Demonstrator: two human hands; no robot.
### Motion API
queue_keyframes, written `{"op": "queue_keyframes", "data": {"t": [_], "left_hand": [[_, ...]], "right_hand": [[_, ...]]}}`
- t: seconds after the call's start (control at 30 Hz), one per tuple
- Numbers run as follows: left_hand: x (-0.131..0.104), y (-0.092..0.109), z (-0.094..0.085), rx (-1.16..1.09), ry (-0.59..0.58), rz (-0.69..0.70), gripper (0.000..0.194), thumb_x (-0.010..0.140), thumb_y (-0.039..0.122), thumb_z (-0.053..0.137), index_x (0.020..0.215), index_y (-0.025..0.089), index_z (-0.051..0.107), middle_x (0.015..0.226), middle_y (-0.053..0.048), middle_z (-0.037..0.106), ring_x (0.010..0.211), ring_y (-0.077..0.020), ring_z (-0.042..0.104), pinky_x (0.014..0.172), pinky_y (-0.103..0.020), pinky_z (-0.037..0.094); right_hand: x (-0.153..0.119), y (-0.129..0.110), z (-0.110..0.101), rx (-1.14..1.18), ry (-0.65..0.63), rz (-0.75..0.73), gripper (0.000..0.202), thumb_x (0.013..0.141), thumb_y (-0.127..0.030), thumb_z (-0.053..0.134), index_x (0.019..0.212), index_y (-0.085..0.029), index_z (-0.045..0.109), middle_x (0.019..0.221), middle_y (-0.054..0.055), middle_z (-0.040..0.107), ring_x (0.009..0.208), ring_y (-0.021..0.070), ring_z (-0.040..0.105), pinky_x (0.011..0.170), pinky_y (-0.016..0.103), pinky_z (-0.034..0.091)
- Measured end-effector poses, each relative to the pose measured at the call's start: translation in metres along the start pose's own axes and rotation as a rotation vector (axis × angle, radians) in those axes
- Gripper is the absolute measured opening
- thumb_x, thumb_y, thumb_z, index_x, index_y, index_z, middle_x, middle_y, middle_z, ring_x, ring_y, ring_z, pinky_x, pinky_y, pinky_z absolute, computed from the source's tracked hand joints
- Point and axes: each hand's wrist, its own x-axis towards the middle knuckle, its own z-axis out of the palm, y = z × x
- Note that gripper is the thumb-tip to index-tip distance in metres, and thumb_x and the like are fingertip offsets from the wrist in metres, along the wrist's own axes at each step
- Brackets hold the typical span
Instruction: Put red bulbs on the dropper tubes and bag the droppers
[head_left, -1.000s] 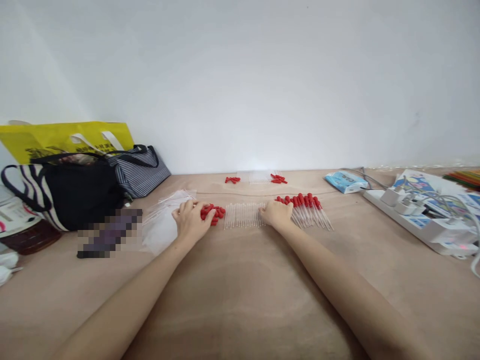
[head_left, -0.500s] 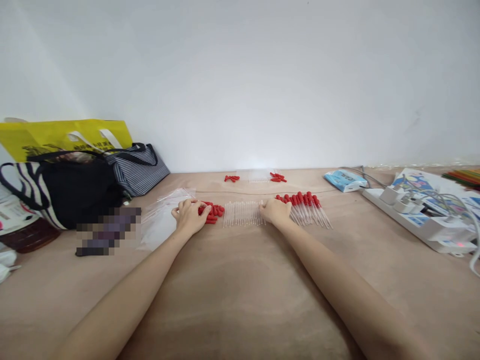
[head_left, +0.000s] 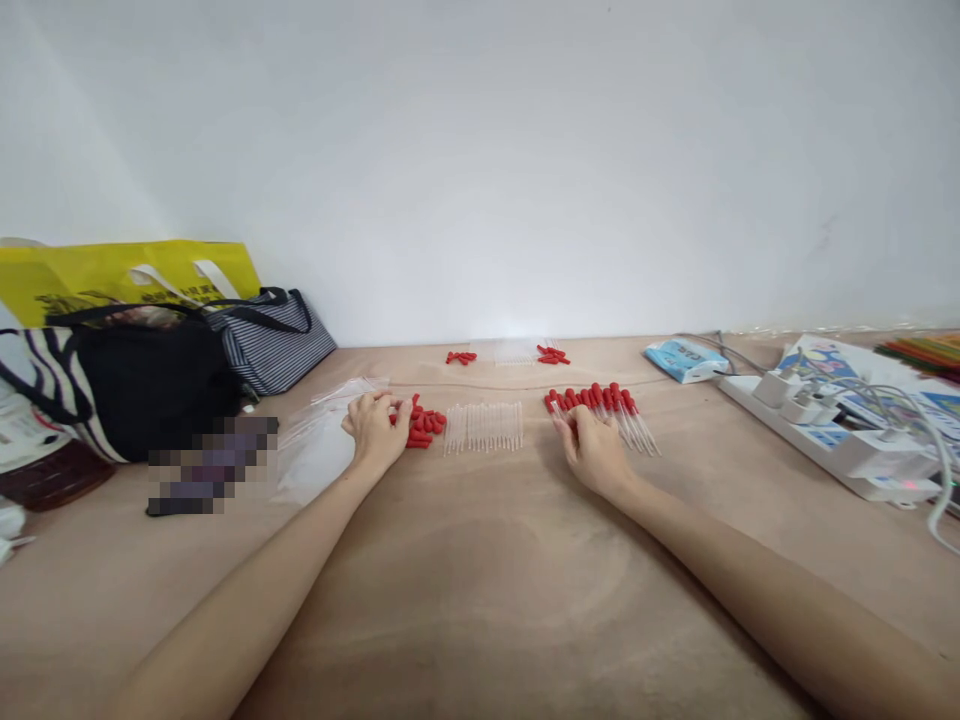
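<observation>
My left hand (head_left: 373, 430) is at the left of a loose pile of red rubber bulbs (head_left: 429, 422). Its thumb and fingertips close around one bulb, partly hidden by the fingers. My right hand (head_left: 594, 450) is pinched at the left end of a row of droppers (head_left: 606, 398), clear tubes with red bulbs on top. The fingers seem to grip the tube of the leftmost dropper (head_left: 553, 401); the hand covers its lower part. Between my hands, a row of clear tubes (head_left: 484, 427) without bulbs lies side by side.
Clear plastic bags (head_left: 319, 455) lie left of my left hand. Behind are more red bulbs (head_left: 553, 354) and tubes (head_left: 514, 352). A tissue pack (head_left: 686, 360) and a plugged power strip (head_left: 832, 440) with cables stand right; a black bag (head_left: 157, 380) and striped bag (head_left: 274, 340) stand left.
My right hand has moved right, from the end of the bare tubes to the left end of the dropper row. My left hand stays by the red bulbs, its fingertips slightly shifted.
</observation>
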Motion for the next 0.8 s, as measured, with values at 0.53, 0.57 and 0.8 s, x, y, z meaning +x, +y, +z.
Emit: {"op": "queue_keyframes", "data": {"t": [0.53,0.57,0.8], "left_hand": [[-0.069,0.055,0.001,-0.406,-0.450,0.625,0.017,0.080,0.026,0.051,0.090,0.018,0.063,0.089,-0.005,0.056,0.082,-0.0173,0.053,0.073,-0.029,0.042],[-0.069,0.055,0.001,-0.403,-0.438,0.626,0.016,0.081,0.025,0.050,0.085,0.018,0.064,0.088,-0.005,0.056,0.081,-0.0172,0.053,0.072,-0.029,0.042],[-0.070,0.059,-0.003,-0.337,-0.432,0.580,0.017,0.088,0.025,0.039,0.090,0.020,0.056,0.088,0.000,0.063,0.084,-0.0167,0.053,0.078,-0.034,0.030]], "right_hand": [[-0.020,-0.008,-0.004,0.176,-0.263,-0.333,0.014,0.087,-0.022,0.035,0.086,-0.017,0.048,0.082,0.005,0.057,0.075,0.0155,0.050,0.070,0.030,0.032],[-0.020,-0.010,-0.004,0.174,-0.263,-0.352,0.016,0.087,-0.021,0.034,0.089,-0.017,0.049,0.083,0.005,0.057,0.077,0.0159,0.050,0.070,0.030,0.032],[-0.024,-0.019,-0.008,0.266,-0.255,-0.397,0.017,0.087,-0.020,0.035,0.091,-0.017,0.052,0.080,0.004,0.056,0.074,0.0139,0.050,0.070,0.030,0.031]]}}
